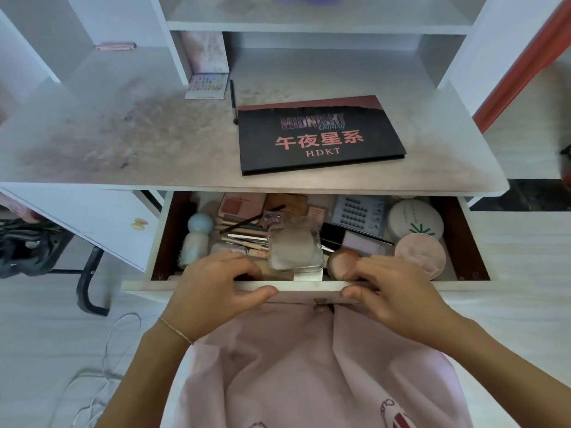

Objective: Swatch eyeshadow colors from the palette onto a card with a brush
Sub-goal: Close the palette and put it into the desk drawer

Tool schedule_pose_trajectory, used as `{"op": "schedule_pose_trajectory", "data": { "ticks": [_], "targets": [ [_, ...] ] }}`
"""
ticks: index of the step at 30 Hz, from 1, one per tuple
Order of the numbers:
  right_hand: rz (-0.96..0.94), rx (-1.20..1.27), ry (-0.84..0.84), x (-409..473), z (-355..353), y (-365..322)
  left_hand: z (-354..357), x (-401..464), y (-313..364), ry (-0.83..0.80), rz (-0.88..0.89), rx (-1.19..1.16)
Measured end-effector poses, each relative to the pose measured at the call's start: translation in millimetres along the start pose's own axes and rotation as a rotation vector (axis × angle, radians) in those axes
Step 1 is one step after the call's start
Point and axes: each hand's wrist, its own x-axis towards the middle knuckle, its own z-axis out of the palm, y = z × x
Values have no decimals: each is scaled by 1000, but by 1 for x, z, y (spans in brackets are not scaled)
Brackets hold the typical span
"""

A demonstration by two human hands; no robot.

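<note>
Below the closed palette, left hand and right hand grip the cluttered drawer front.

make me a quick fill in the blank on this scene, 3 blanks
1. The palette lies on the desk with its lid ____.
2. Both hands, left and right, grip the front edge of the ____, which is pulled out.
3. The thin black brush lies just ____ of the palette.

Missing words: closed; drawer; left
</note>
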Motion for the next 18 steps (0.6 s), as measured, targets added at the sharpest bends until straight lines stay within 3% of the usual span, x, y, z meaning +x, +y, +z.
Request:
{"op": "schedule_pose_trajectory", "data": {
  "ticks": [3,5,8,10,14,18],
  "targets": [
    [-6,53,-64,2,-3,2,-9,6,2,-85,-62,-193],
    [-41,70,-104,4,-3,3,-13,15,2,16,-77,-252],
    [-35,156,-310,15,-7,7,-19,37,1,220,-104,-189],
    [-18,233,-348,27,-12,10,-24,58,-1,337,-146,-136],
    [51,349,49,60,-32,17,-27,103,-7,396,-248,-73],
    [148,265,463,102,-46,36,-18,139,-18,202,-444,79]
  ]
}}
